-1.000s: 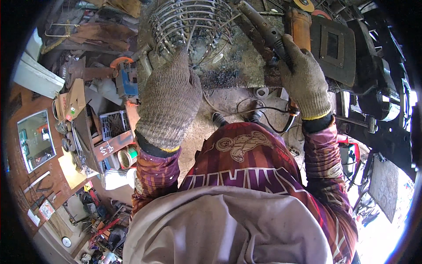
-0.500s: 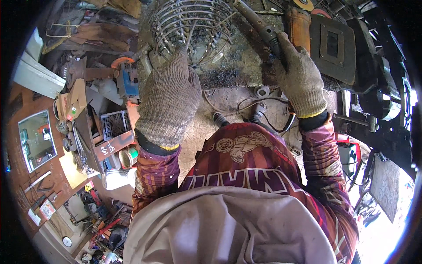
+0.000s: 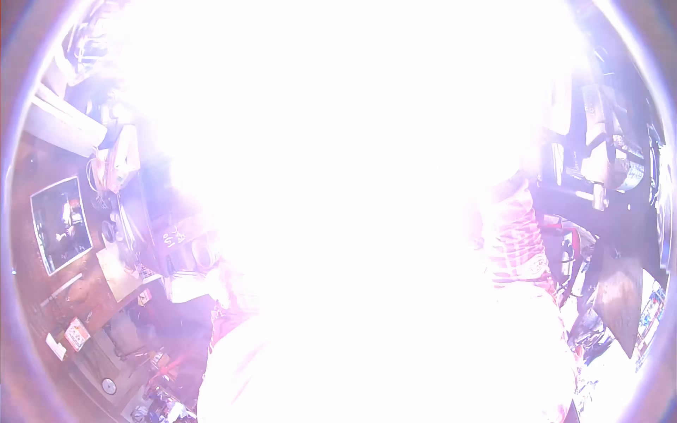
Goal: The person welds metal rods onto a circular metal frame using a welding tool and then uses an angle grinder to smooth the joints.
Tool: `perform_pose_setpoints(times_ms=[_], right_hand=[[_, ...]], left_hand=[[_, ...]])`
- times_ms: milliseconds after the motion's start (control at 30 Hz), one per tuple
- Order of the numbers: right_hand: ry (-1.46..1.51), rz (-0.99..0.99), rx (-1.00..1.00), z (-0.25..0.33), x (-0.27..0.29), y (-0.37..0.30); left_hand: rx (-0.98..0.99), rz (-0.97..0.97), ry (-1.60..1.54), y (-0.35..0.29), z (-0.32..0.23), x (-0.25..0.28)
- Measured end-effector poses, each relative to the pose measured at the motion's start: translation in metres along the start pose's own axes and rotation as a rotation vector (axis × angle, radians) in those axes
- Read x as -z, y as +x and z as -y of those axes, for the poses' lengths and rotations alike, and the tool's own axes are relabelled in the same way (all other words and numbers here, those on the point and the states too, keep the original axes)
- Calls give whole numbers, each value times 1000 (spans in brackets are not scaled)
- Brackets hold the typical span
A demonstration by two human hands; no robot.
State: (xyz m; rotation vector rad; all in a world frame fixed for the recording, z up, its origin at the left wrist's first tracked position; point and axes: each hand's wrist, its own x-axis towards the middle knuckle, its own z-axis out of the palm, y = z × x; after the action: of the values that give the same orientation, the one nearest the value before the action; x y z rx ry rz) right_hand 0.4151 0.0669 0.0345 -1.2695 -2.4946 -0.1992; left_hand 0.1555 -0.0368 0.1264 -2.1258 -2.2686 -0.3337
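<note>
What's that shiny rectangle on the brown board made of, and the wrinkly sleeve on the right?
The shiny rectangle looks like smooth glass, maybe a mirror, because bright and dark shapes show in it. The right sleeve seems to be thin cloth, since it bunches into folds. Glare washes it out, so I can't tell its finish.

Work surface hidden in white glare (image 3: 352, 127)

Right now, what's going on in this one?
Intense white glare swamps the middle of the view, so both hands and anything they hold cannot be made out. The person's pink-looking patterned right sleeve shows at the glare's right edge. At left, a dark rectangular panel with a pale border is on a brown board.
</note>
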Motion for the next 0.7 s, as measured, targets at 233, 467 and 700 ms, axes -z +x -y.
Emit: perform_pose_setpoints(times_ms=[233,467,700], right_hand=[[-155,206,0,-9,-12,-10],[464,-123,-150,-14,21,-7],[469,120,-309,6,32,1]], left_hand=[[-7,-15,-31,-3,2,0],[-29,-51,-89,-5,7,-6],[-124,-123,-117,-1,13,-8]])
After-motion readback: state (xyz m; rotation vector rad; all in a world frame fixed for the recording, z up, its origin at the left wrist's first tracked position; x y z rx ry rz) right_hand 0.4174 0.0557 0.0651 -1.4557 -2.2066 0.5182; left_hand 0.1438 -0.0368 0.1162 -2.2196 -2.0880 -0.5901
